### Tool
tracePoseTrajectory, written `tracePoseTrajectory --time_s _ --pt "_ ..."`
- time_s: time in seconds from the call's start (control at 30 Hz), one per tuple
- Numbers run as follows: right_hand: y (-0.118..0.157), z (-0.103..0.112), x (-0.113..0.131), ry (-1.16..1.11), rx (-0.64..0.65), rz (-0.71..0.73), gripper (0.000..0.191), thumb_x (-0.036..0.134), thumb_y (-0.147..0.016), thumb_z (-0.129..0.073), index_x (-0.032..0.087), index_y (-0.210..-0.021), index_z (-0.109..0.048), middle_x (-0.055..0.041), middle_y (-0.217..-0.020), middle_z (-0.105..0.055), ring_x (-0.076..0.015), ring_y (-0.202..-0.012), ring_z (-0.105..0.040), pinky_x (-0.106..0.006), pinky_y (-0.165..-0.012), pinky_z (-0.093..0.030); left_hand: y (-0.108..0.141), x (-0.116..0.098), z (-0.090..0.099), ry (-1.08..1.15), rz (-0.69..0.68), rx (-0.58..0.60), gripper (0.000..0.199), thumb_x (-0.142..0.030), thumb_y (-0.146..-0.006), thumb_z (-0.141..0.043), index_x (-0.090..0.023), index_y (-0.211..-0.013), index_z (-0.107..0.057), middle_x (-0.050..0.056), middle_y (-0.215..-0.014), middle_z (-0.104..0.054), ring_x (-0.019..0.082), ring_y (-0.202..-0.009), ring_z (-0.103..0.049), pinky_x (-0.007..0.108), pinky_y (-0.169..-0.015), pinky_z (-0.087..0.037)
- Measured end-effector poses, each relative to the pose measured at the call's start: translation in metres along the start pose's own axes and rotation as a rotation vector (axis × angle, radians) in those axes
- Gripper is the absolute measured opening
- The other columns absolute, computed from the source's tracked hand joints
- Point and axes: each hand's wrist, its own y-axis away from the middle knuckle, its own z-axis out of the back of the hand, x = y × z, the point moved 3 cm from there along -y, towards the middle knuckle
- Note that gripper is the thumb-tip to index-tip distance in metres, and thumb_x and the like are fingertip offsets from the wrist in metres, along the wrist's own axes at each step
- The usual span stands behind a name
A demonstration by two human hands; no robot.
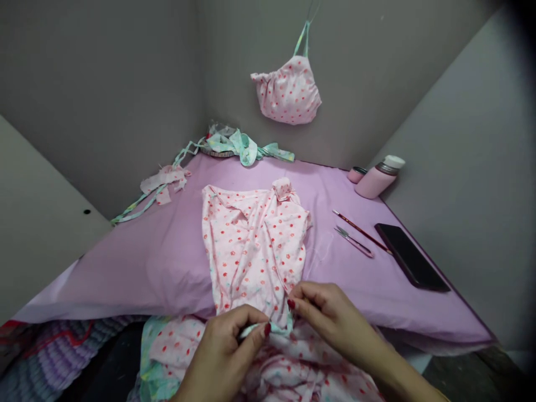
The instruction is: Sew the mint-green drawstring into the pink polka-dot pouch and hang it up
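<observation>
The person's bare left hand [224, 340] extends from the lower edge, its back toward the camera, thumb [253, 343] and bent forefinger [247, 314] closed in a pinch. The bare right hand [324, 304] reaches from the lower right, its forearm [389, 363] slanting, fingertips [298, 291] drawn together. Both thumbs (nails [267, 329] painted dark red) point inward, the hands near but apart.

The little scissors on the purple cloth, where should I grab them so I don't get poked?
Best by the pink handles, from the near side, perhaps with the right hand. The scissors lie flat, their metal blades pointing away and to the left, so the handle end is nearer and probably safer.
</observation>
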Motion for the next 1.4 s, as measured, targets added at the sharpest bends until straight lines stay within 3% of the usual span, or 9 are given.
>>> tracePoseTrajectory --time_s 0.1,0.23,0.37,0.53,0.7,0.83,1.0,1.17,1.4 --pt "0.021 -0.013 0.012 0.140 0.048 0.136 0.024 0.019 -0.088 -0.042 0.015 -0.069 -0.055 0.0006 -0.060 -0.054 -0.0090 -0.054 -0.048 -0.019 -0.052 -0.033 -0.003 0.005 0.001 0.022 0.054 -0.070 0.016 -0.023 -0.083 -0.049 -0.018 -0.076 -0.062 0.001 -0.068 -0.063 0.015 -0.064 -0.057 0.021 -0.059 -0.042" --pt "0.025 -0.015 0.041 0.299 0.077 0.336 0.021 0.016 -0.089 -0.041 0.016 -0.083 -0.061 -0.0030 -0.073 -0.062 -0.0123 -0.067 -0.055 -0.022 -0.061 -0.036 0.000 -0.001 -0.006 -0.176 -0.143 0.028 0.016 -0.016 -0.083 -0.047 -0.018 -0.079 -0.062 0.002 -0.073 -0.065 0.015 -0.068 -0.060 0.022 -0.062 -0.042" --pt "-0.001 0.006 0.039 0.178 -0.003 0.229 0.021 0.021 -0.089 -0.044 0.015 -0.072 -0.057 0.0013 -0.063 -0.055 -0.0080 -0.057 -0.049 -0.018 -0.054 -0.034 0.007 -0.009 -0.007 -0.267 -0.300 0.076 0.019 -0.013 -0.084 -0.044 -0.017 -0.084 -0.063 0.003 -0.075 -0.067 0.015 -0.068 -0.061 0.022 -0.062 -0.042" --pt "0.000 0.005 0.011 0.084 -0.053 0.067 0.025 0.024 -0.089 -0.042 0.015 -0.068 -0.053 0.0020 -0.057 -0.050 -0.0079 -0.053 -0.046 -0.017 -0.050 -0.033 0.002 0.000 0.004 0.089 0.014 -0.076 0.015 -0.026 -0.081 -0.052 -0.019 -0.077 -0.064 0.001 -0.070 -0.066 0.014 -0.066 -0.059 0.020 -0.059 -0.043" --pt "0.034 -0.033 0.005 0.211 -0.094 0.254 0.025 0.018 -0.088 -0.037 0.015 -0.073 -0.056 -0.0007 -0.061 -0.057 -0.0093 -0.055 -0.051 -0.019 -0.052 -0.033 -0.006 0.010 0.001 0.276 0.169 -0.141 0.015 -0.031 -0.077 -0.057 -0.018 -0.074 -0.064 0.000 -0.066 -0.064 0.014 -0.060 -0.056 0.020 -0.055 -0.042" --pt "0.033 -0.038 0.019 0.258 -0.110 0.403 0.024 0.016 -0.088 -0.037 0.015 -0.076 -0.058 -0.0022 -0.065 -0.060 -0.0103 -0.057 -0.053 -0.020 -0.054 -0.034 -0.004 0.008 -0.004 0.006 0.005 -0.072 0.016 -0.025 -0.083 -0.050 -0.020 -0.078 -0.065 0.002 -0.073 -0.067 0.016 -0.068 -0.060 0.022 -0.062 -0.044" --pt "0.002 -0.004 0.026 0.115 -0.059 0.174 0.023 0.021 -0.087 -0.043 0.015 -0.068 -0.055 0.0006 -0.060 -0.053 -0.0095 -0.056 -0.048 -0.019 -0.053 -0.033 0.006 -0.003 -0.005 -0.218 -0.262 0.027 0.019 -0.014 -0.083 -0.048 -0.021 -0.087 -0.066 0.003 -0.079 -0.070 0.017 -0.072 -0.063 0.022 -0.066 -0.044" --pt "0.002 -0.007 0.003 -0.154 -0.084 0.000 0.025 0.029 -0.087 -0.044 0.014 -0.068 -0.053 0.0015 -0.057 -0.049 -0.0090 -0.053 -0.046 -0.018 -0.050 -0.034 0.003 0.003 0.002 0.048 0.004 -0.108 0.015 -0.026 -0.082 -0.053 -0.019 -0.076 -0.065 0.002 -0.069 -0.066 0.016 -0.064 -0.059 0.021 -0.058 -0.043" --pt "0.029 -0.063 -0.004 0.078 -0.249 0.268 0.028 0.021 -0.088 -0.035 0.015 -0.074 -0.058 -0.0028 -0.062 -0.060 -0.0101 -0.056 -0.054 -0.018 -0.053 -0.037 -0.006 0.019 -0.007 0.466 0.217 -0.101 0.020 -0.035 -0.073 -0.063 -0.015 -0.072 -0.066 0.000 -0.060 -0.061 0.012 -0.056 -0.052 0.021 -0.055 -0.042"
